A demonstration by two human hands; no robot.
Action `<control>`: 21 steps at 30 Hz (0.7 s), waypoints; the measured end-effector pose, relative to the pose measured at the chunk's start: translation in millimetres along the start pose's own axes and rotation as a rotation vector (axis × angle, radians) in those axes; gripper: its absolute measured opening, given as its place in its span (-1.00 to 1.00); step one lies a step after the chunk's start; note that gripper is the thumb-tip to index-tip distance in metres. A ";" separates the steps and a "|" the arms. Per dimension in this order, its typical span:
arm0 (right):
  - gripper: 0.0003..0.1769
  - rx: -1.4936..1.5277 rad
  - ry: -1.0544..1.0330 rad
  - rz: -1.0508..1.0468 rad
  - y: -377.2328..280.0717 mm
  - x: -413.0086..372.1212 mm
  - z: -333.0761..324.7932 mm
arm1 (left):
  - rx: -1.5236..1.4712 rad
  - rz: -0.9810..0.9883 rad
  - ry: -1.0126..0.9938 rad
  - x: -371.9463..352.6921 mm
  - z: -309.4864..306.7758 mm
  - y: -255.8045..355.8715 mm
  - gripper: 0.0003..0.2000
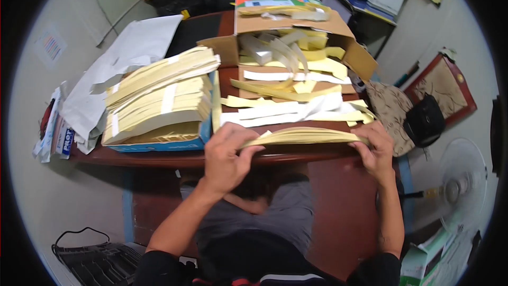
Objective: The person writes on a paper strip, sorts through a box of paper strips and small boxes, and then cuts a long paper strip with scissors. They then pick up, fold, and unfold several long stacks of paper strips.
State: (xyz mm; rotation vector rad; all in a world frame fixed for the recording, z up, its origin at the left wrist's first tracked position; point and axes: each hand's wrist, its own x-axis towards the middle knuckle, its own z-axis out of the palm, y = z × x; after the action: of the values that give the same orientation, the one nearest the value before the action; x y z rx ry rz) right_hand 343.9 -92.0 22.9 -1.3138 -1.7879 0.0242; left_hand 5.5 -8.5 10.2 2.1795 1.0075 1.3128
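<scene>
A thin stack of yellow paper strips (309,136) spans between my two hands above the table's front edge, bowed slightly upward in the middle. My left hand (227,153) pinches its left end, thumb below and fingers on top. At the other end my right hand (374,145) grips it the same way. Just left of my left hand, a blue box (182,144) is heaped with bundles of yellow paper strips (164,98), some with white bands. Behind the held stack lie loose white paper strips (286,111).
An open cardboard box (296,21) on its side holds more paper strips and curled tape-like pieces. White sheets (119,55) cover the table's left part. A patterned chair (391,111) carrying a black bag (425,121) and a fan (456,185) stand at right.
</scene>
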 end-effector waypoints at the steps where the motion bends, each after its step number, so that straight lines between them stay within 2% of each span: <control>1: -0.72 0.018 -0.059 0.023 6.1 -4.1 -0.8 | 0.009 -0.008 -0.039 -3.5 1.5 -5.6 -0.81; 2: -0.71 0.039 -0.113 0.036 15.3 -8.3 2.6 | 0.024 -0.008 -0.069 -5.4 4.6 -14.4 -0.81; 3: -0.73 0.131 -0.137 0.139 17.3 -11.7 8.4 | 0.043 -0.005 -0.098 -3.6 5.9 -17.3 -0.81; 7: -0.75 0.061 -0.137 0.144 16.3 -14.3 2.4 | 0.096 0.045 -0.097 -9.3 5.0 -20.4 -0.82; 10: -0.84 -0.069 -0.131 0.063 14.6 -10.9 -3.0 | 0.112 0.106 -0.082 -12.4 4.8 -19.3 -0.80; 12: -0.85 -0.082 -0.047 -0.007 1.7 -2.7 -7.7 | 0.125 0.185 -0.077 -11.5 -14.2 3.1 -0.79; 14: -0.87 0.045 -0.043 0.131 -20.2 8.2 -13.7 | 0.057 0.167 -0.089 -8.0 -36.5 14.1 -0.77; 21: -0.85 0.125 -0.097 -0.060 -72.9 74.1 4.3 | -0.008 0.014 -0.010 4.9 -145.3 22.5 -0.78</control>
State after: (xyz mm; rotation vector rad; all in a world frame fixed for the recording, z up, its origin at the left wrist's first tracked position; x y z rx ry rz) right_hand 282.8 -64.5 102.6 -1.1878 -1.8753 0.1666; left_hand -112.2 -23.2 97.1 2.1893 0.9834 1.3085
